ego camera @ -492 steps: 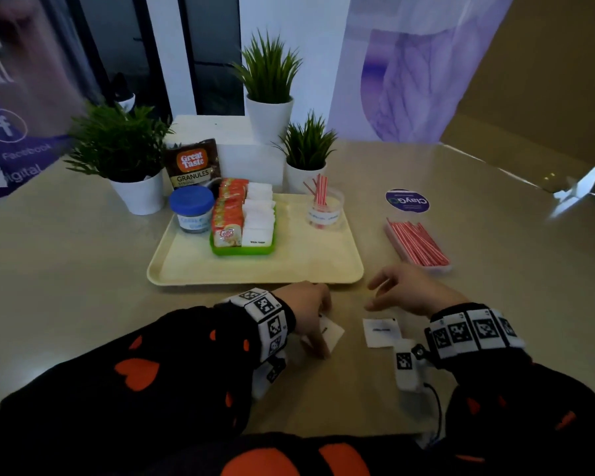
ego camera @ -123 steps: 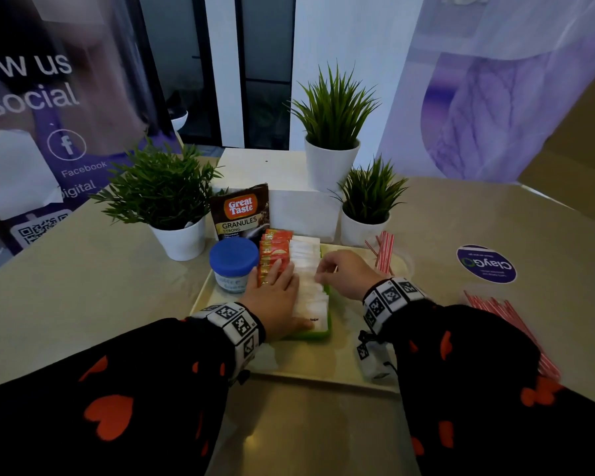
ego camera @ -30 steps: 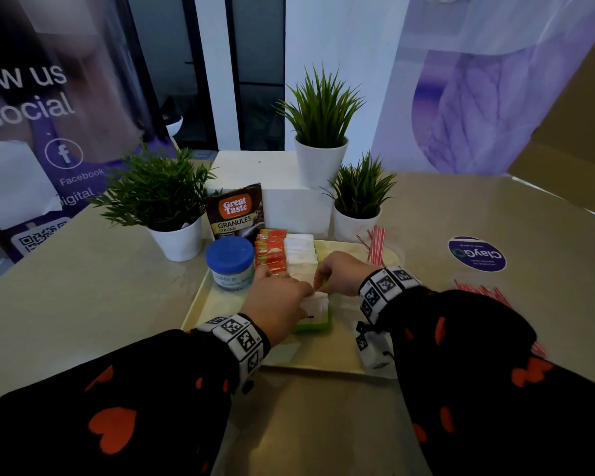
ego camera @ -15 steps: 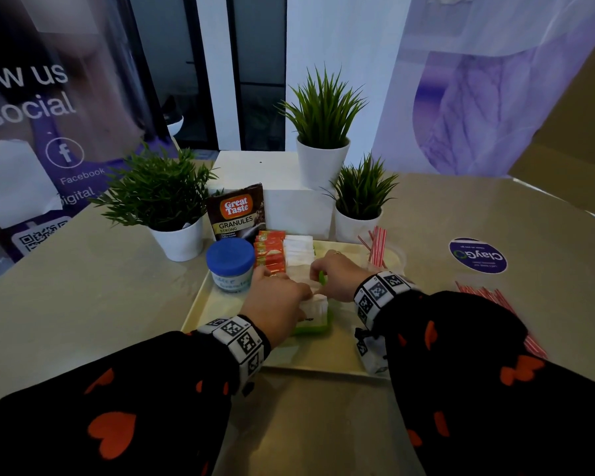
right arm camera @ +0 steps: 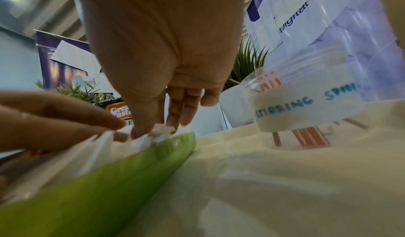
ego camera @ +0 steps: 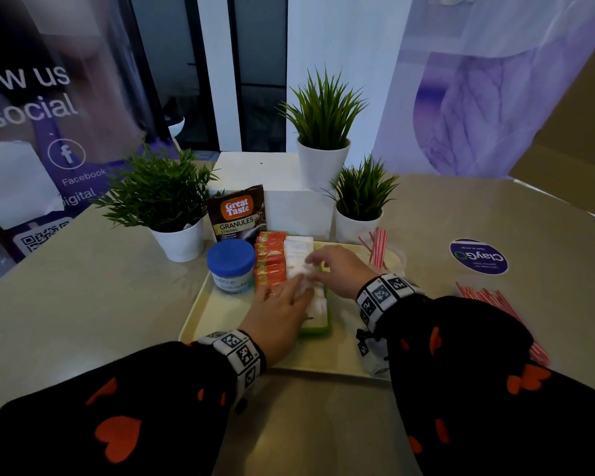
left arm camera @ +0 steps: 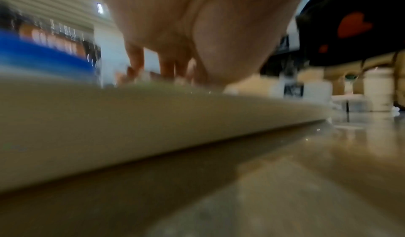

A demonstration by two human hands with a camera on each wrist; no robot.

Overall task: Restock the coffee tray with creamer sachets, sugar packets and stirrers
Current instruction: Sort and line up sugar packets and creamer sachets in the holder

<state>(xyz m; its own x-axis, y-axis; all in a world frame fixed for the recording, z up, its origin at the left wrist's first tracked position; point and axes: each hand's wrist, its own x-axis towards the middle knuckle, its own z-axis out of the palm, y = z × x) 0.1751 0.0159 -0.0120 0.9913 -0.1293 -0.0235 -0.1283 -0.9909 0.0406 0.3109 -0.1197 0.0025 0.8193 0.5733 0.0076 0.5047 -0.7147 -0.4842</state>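
Note:
A cream tray (ego camera: pixel 213 314) holds a green bin (ego camera: pixel 318 329) with a row of orange creamer sachets (ego camera: pixel 270 259) beside a row of white sugar packets (ego camera: pixel 298 250). My left hand (ego camera: pixel 299 286) lies over the near end of the sugar packets with its fingers stretched out on them. My right hand (ego camera: pixel 315 262) reaches in from the right. In the right wrist view its fingertips (right arm camera: pixel 173 124) press down on the white packets (right arm camera: pixel 157 133) at the bin's wall (right arm camera: pixel 98 180). A clear cup of red-striped stirrers (ego camera: pixel 378 250) stands at the tray's far right.
A blue-lidded jar (ego camera: pixel 231 262) stands on the tray left of the bin, with a coffee granules pouch (ego camera: pixel 237 214) behind it. Three potted plants (ego camera: pixel 172 207) and a white box (ego camera: pixel 289 197) line the back. Loose stirrers (ego camera: pixel 492 300) lie on the table to the right, near a round sticker (ego camera: pixel 478 255).
My left hand's fingers have stretched forward over the sugar packets. My right hand has shifted a little left onto the same row. The tray and bin stay put.

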